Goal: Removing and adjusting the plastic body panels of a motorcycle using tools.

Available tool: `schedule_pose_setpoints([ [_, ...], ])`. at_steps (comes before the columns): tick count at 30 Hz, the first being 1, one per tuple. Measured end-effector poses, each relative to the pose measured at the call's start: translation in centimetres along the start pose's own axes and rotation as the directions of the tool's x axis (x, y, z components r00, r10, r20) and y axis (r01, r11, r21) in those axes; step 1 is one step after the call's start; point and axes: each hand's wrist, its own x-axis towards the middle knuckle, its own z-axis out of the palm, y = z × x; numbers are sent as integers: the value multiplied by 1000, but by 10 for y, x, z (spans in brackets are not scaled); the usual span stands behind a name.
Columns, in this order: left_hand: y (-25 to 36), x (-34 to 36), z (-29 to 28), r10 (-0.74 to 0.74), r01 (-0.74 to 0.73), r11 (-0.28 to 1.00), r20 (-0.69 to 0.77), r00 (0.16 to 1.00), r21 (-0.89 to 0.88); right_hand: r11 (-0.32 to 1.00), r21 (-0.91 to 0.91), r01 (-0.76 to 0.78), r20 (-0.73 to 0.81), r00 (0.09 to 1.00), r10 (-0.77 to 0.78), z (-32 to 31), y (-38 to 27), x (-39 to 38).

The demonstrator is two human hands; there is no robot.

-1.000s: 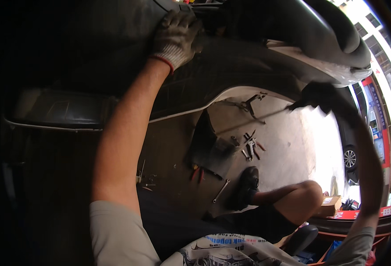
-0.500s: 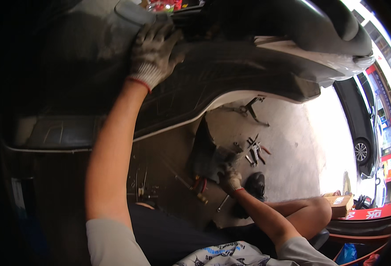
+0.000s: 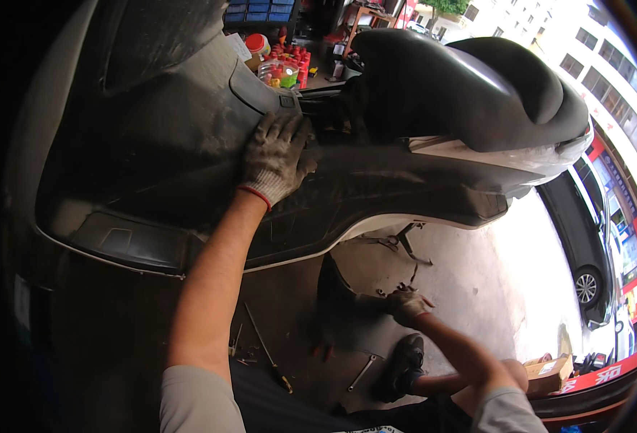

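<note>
My left hand, in a grey glove with a red-edged cuff, lies with fingers apart on the dark body panel of a scooter, left of its black seat. My right hand, also gloved, is low at a group of hand tools beside a loose black panel on the floor; its fingers are curled, and what they hold is unclear. A long screwdriver with a yellow handle and a wrench lie nearer my legs.
A metal tool lies under the scooter's edge. My shoe is beside the wrench. A cardboard box sits at the lower right. A black car stands outside at the right. Red containers and blue bins are behind the scooter.
My right hand came down from the upper right to the floor; the long screwdriver it held now lies there. It then moved toward the tool group. The view has tilted, showing more background.
</note>
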Motion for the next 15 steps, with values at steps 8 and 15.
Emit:
schedule_pose_setpoints([
  [8,5,9,-2,-64,57,993,-72,995,-100,941,206,269,36,959,-282,-209,71,-153],
  [15,-10,42,-44,-311,238,702,11,950,-671,854,386,348,-308,922,-236,-328,52,-220],
])
